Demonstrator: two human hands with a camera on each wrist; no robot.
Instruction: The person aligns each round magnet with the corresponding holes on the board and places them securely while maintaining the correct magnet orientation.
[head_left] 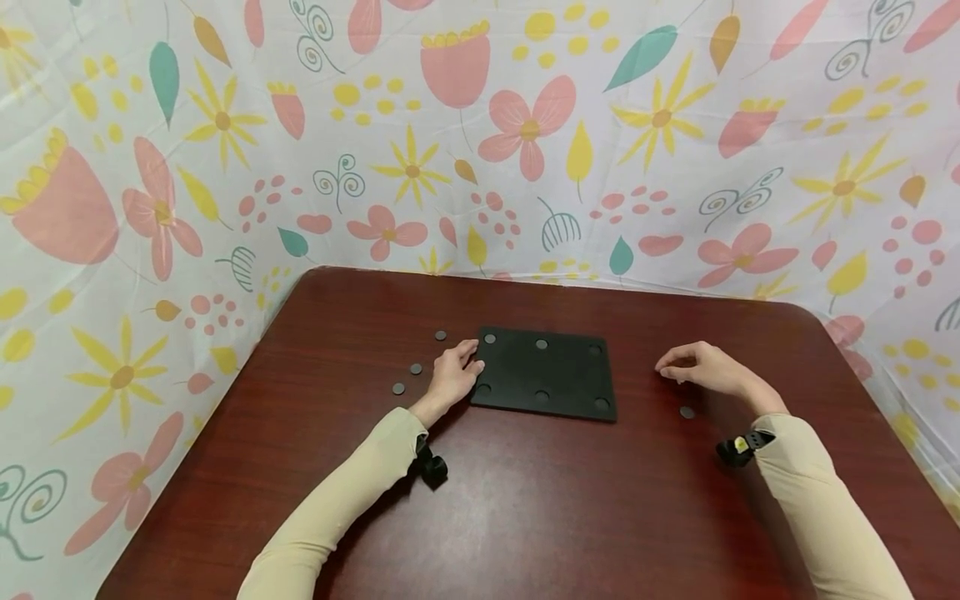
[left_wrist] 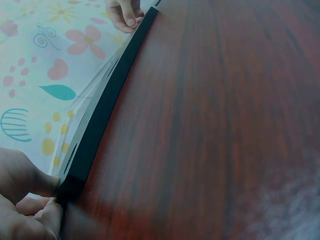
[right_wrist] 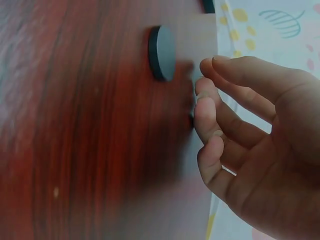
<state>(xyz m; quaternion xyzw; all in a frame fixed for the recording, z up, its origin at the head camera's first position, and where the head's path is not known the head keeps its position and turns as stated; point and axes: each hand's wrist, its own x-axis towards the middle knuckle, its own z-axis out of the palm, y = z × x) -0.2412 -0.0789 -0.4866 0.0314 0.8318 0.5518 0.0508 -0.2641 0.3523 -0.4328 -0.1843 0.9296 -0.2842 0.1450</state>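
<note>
A flat black board (head_left: 547, 372) with round recesses lies on the table; grey discs sit in its far left recess (head_left: 490, 339) and far middle recess (head_left: 542, 344). At the board's left edge, my left hand (head_left: 452, 375) pinches it between thumb and fingers, which the left wrist view shows at the board's corner (left_wrist: 75, 182). To the right of the board, my right hand (head_left: 705, 369) hovers low over the table, its fingers loosely curled and nothing visible between them. A small dark disc (right_wrist: 162, 53) lies close to these fingertips.
Several loose discs lie left of the board, among them a far disc (head_left: 441, 336), a middle disc (head_left: 416, 369) and a near disc (head_left: 398, 389). The brown wooden table (head_left: 540, 508) ends at a flowered cloth (head_left: 525, 167) behind it.
</note>
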